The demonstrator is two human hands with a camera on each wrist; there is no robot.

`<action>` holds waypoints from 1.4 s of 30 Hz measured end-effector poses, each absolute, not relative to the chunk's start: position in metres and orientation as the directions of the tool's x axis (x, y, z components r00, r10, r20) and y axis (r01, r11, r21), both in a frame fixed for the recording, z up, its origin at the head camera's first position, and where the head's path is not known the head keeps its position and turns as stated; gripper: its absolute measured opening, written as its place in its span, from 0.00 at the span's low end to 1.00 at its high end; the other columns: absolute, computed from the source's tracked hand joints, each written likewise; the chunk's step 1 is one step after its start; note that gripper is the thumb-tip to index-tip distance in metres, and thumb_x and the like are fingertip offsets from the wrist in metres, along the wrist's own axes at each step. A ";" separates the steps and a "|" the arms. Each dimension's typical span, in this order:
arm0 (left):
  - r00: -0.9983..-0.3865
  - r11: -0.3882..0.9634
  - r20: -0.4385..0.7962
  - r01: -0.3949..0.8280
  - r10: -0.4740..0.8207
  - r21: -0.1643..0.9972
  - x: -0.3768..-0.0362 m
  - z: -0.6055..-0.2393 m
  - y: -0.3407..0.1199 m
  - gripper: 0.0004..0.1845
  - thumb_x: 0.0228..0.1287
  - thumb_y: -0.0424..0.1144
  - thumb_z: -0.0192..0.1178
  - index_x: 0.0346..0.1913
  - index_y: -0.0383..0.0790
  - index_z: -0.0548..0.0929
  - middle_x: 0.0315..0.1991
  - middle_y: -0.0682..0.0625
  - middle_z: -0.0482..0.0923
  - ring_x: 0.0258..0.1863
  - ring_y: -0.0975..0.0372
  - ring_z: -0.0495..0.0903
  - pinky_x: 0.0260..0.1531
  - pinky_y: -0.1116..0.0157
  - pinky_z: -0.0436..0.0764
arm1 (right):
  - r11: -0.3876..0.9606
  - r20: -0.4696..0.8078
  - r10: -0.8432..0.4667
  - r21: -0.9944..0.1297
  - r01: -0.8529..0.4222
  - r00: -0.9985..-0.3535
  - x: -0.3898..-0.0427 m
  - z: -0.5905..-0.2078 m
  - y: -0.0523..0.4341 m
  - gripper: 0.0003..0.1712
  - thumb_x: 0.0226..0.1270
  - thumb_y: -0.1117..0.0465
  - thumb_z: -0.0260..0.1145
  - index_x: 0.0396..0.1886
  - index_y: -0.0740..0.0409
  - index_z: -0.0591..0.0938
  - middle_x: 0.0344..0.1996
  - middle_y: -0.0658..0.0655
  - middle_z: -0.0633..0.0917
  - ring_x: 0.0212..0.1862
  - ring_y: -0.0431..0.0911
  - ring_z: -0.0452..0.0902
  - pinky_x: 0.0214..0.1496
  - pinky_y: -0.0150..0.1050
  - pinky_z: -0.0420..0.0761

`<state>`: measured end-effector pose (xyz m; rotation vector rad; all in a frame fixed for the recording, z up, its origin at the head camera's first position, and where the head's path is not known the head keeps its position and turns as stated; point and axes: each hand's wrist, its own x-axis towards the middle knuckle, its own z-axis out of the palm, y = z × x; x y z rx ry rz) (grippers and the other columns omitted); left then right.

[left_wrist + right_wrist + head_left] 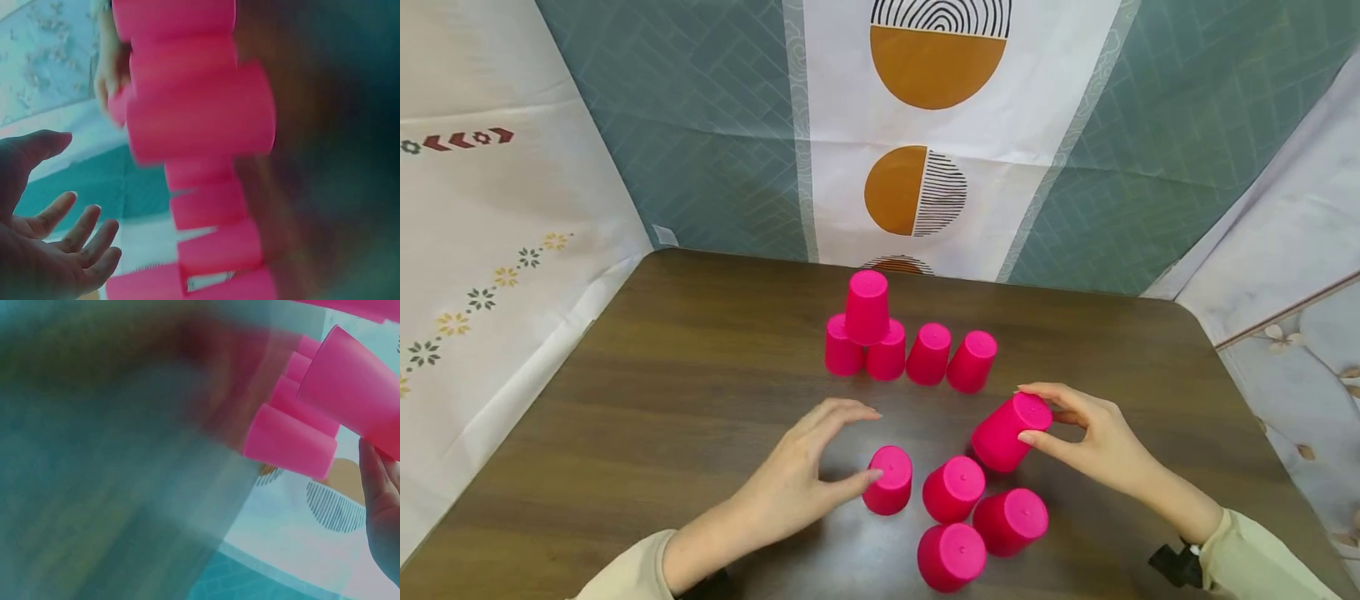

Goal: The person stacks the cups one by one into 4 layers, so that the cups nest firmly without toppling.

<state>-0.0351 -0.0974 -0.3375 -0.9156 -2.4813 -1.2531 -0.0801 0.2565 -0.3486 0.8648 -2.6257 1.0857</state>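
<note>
My right hand (1097,433) grips an upside-down pink cup (1000,437) near its closed end, thumb on the near side and fingers on the far side. The same held cup (356,387) appears tilted in the right wrist view, its lower wall against the fingers. My left hand (805,467) reaches beside another upside-down pink cup (891,483), fingers spread and thumb overlapping it in the head view. In the left wrist view, the left hand (56,231) has its fingers apart with nothing between them, next to a large blurred cup (200,115).
Farther back, a row of upside-down cups (927,354) stands on the brown table (715,350), with one cup (867,307) on top of the left two. Several more cups (951,558) cluster at the near side. Patterned cloths (715,125) hang behind the table.
</note>
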 end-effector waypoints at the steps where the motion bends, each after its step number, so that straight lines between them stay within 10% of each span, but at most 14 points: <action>1: -0.788 0.438 0.436 0.608 0.436 0.662 -0.031 -0.340 -0.095 0.30 0.49 0.39 0.72 0.57 0.50 0.72 0.54 0.60 0.71 0.54 0.66 0.71 0.52 0.63 0.76 | 0.564 0.368 -0.452 -0.588 -0.580 -0.813 -0.082 -0.346 0.257 0.35 0.41 0.65 0.79 0.54 0.54 0.78 0.46 0.50 0.84 0.45 0.33 0.79 0.42 0.22 0.78; 27: -0.970 0.489 0.097 0.197 0.222 0.850 -0.007 -0.368 -0.055 0.33 0.55 0.44 0.67 0.64 0.51 0.67 0.59 0.58 0.67 0.56 0.59 0.71 0.51 0.54 0.76 | 0.599 0.409 -0.397 -0.563 -0.569 -0.822 -0.156 -0.277 0.217 0.30 0.48 0.61 0.76 0.54 0.48 0.79 0.45 0.47 0.83 0.45 0.28 0.77 0.46 0.19 0.75; 42: -0.952 0.398 0.228 0.293 0.204 0.869 -0.009 -0.380 -0.053 0.24 0.50 0.38 0.71 0.52 0.43 0.78 0.47 0.56 0.79 0.46 0.63 0.78 0.46 0.67 0.79 | 0.541 0.221 -0.360 -0.742 -0.396 -0.906 -0.197 -0.291 0.162 0.30 0.55 0.46 0.70 0.58 0.45 0.76 0.47 0.49 0.82 0.44 0.45 0.82 0.47 0.36 0.81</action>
